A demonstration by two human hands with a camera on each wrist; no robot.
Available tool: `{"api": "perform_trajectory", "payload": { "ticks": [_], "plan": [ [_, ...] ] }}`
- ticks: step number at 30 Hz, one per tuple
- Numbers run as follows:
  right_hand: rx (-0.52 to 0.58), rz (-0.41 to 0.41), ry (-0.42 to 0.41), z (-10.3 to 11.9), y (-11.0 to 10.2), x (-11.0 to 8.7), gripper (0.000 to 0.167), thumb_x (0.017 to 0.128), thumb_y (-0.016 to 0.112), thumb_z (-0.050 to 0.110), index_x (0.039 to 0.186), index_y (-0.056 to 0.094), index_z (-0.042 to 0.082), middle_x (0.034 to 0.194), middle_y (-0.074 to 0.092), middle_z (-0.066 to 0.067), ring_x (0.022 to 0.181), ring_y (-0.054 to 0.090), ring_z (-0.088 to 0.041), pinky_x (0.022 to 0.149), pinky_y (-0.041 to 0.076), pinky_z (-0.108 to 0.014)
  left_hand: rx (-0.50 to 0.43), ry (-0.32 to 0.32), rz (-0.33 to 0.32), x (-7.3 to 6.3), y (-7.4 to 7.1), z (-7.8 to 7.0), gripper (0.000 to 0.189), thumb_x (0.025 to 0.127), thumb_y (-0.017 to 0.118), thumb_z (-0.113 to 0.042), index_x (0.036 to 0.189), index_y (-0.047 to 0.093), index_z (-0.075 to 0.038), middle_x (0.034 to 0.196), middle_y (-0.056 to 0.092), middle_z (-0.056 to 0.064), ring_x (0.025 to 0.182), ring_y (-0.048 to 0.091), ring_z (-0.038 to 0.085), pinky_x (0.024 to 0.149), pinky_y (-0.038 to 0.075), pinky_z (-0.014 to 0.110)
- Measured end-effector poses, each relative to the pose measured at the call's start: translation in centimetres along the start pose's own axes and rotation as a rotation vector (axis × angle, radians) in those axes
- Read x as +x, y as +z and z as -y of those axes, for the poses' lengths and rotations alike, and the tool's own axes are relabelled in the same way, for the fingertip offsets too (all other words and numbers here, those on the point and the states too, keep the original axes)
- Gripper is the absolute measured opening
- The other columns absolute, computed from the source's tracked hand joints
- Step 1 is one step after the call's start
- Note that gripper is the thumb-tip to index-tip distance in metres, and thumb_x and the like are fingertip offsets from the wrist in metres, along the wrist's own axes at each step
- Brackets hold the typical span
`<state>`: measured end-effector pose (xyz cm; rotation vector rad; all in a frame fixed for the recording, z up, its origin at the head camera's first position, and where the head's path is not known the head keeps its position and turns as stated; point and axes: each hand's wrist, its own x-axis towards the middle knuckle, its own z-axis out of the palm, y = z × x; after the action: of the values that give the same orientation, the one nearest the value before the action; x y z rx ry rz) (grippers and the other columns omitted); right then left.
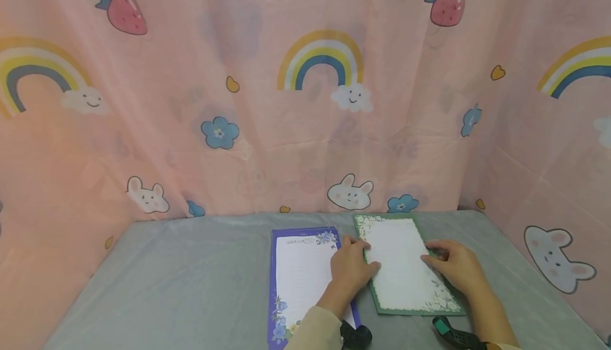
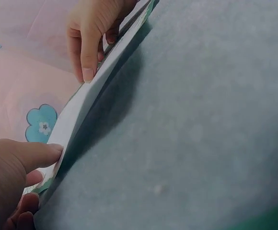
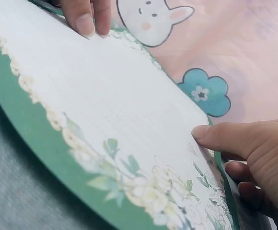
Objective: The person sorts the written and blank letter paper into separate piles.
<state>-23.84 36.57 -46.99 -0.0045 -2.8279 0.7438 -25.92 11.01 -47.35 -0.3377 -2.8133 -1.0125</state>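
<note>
A sheet of letter paper with a green border and white flowers (image 1: 393, 265) is held by both hands at its long sides. My left hand (image 1: 350, 265) pinches its left edge, thumb on top and fingers underneath, as the left wrist view shows. On the opposite edge my right hand (image 1: 458, 268) grips it the same way, its thumb (image 3: 203, 134) lying on the white face. The paper (image 2: 72, 122) is lifted off the cloth along the near side and bows slightly. Whether it is one sheet or a thin stack I cannot tell.
Purple-bordered letter paper with blue flowers (image 1: 300, 270) lies flat on the grey cloth-covered table (image 1: 181, 281), partly under the left forearm. Black wrist devices (image 1: 355, 335) sit on both wrists. A pink patterned curtain (image 1: 267, 175) stands behind the table and along its sides.
</note>
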Motion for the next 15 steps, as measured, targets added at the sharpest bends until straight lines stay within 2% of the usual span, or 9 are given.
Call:
{"api": "perform_trajectory", "payload": {
  "ticks": [15],
  "plan": [
    [0.01,-0.018,0.0,0.3,-0.17,-0.19,0.042,0.086,0.08,0.031,0.114,0.074,0.001,0.087,0.063,-0.007,0.072,0.047,-0.014,0.063,0.038,-0.03,-0.039,-0.007,-0.026,-0.19,0.05,0.21,0.039,0.078,0.085,-0.032,0.113,0.077,-0.015,0.112,0.063,0.003,0.088,0.065,0.019,0.081,0.054,0.032]
  ]
}}
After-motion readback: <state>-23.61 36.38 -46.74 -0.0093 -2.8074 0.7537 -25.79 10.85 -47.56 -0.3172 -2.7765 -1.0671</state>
